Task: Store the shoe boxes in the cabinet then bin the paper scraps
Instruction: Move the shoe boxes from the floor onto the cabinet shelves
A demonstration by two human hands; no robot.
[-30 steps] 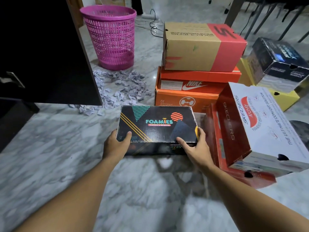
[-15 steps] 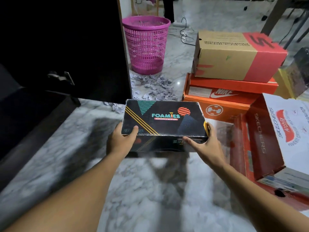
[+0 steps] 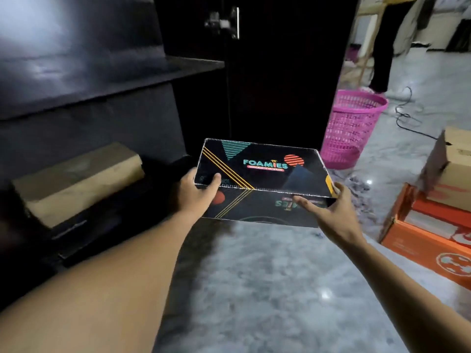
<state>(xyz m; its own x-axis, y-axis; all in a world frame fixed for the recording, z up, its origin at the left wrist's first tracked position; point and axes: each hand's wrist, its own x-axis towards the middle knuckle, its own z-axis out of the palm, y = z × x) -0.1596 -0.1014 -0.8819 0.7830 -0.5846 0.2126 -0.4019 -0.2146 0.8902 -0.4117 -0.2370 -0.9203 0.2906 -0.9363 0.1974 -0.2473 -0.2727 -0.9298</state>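
Note:
I hold a black Foamies shoe box (image 3: 260,171) in the air in front of the dark open cabinet (image 3: 84,103). My left hand (image 3: 196,192) grips its left end, thumb on the lid. My right hand (image 3: 331,210) supports its right front corner from below. A brown cardboard box (image 3: 74,182) lies on the cabinet's lowest shelf, left of the held box. Paper scraps (image 3: 356,184) lie on the floor beside the pink mesh basket (image 3: 349,128).
The cabinet door (image 3: 280,72) stands open behind the box. Orange shoe boxes (image 3: 428,238) with a tan box (image 3: 456,169) on top are stacked at the right. A person's legs (image 3: 384,47) and a cable (image 3: 407,118) are at the far right on the marble floor.
I have lifted the Foamies box off the floor and swung it left toward the cabinet. My view has turned left, so the shoe box stack now sits at the right edge.

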